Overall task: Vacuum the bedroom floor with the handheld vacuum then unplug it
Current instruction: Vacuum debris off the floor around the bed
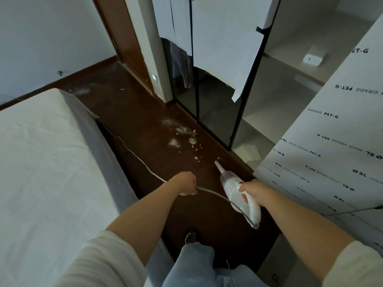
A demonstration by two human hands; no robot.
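A person's right hand [253,192] grips the handheld vacuum [238,191], nozzle aimed at white debris [182,135] scattered on the dark floor [145,121] just ahead. The left hand [185,183], beside it, holds the power cord [132,152] clear. Vacuuming appears under way; next, the nozzle must reach the crumbs ahead.

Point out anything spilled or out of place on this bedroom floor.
White powder and crumbs lie scattered on the dark floor ahead of the vacuum, near the glass door. A fainter dusty patch sits by the bed's far corner.
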